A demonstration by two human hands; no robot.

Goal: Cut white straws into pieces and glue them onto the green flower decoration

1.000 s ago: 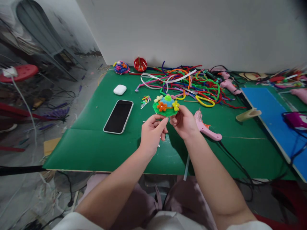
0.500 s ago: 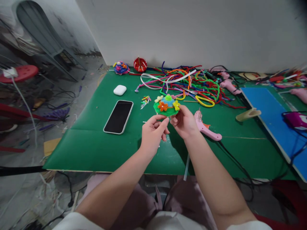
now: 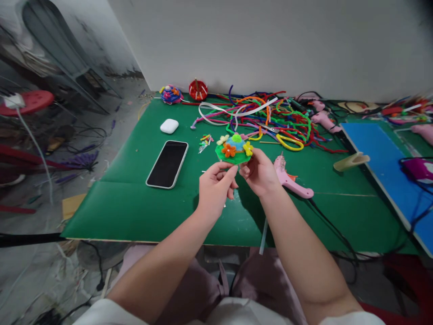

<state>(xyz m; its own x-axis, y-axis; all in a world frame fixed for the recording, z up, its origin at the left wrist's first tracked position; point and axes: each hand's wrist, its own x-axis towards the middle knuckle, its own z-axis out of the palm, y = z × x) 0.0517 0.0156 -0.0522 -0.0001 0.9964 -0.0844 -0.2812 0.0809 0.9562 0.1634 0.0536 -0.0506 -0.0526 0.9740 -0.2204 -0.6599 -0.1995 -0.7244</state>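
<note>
A small hat-shaped craft piece with a green brim, a blue crown and felt-like flowers is held up over the table. My right hand grips its right side, fingers curled under the brim. At the near edge of the brim, my left hand is closed in a pinch, thumb against forefinger; whatever lies between those fingertips is hidden. Just right of my right hand lies a pink hot glue gun, with a clear glue stick under my forearm.
On the green table lie a phone and a white earbud case. Behind are tangled pipe cleaners and yellow-handled scissors. A blue board and a bamboo piece are at right.
The craft piece has shifted very slightly left with both hands. Their grip looks the same, and the things on the table stay put.
</note>
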